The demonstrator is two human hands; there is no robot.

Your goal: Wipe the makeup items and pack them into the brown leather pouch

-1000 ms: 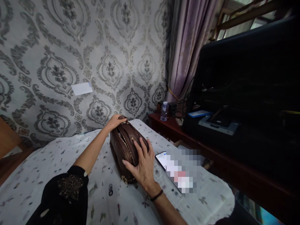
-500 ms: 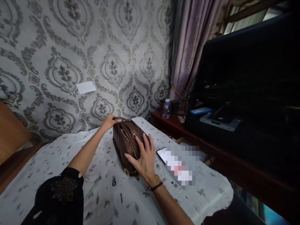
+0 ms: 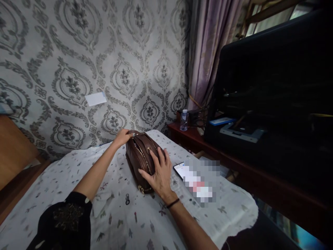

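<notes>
A brown leather handbag (image 3: 137,161) lies on a white patterned cloth (image 3: 114,198). Its gold-toothed zipper runs along the top and is partly open near the far end; the contents cannot be made out. My left hand (image 3: 121,138) is closed at the bag's far end, beside the handle, with its fingertips partly hidden. Across the near end rests my right hand (image 3: 160,173), its fingers spread, thumb on the left side and fingers over the top. A phone (image 3: 191,178) with a lit, partly blurred screen lies right of the bag.
A clear bottle (image 3: 184,120) stands on a dark red wooden desk (image 3: 191,139) at the right. Beyond it is a large black screen or case (image 3: 265,80). Patterned wallpaper with a white card (image 3: 95,99) rises behind. An orange-brown wooden board (image 3: 15,149) is at the left.
My left hand has shifted slightly right and closer along the top of the bag. The right hand and the bag stay nearly where they were; the view has moved a little.
</notes>
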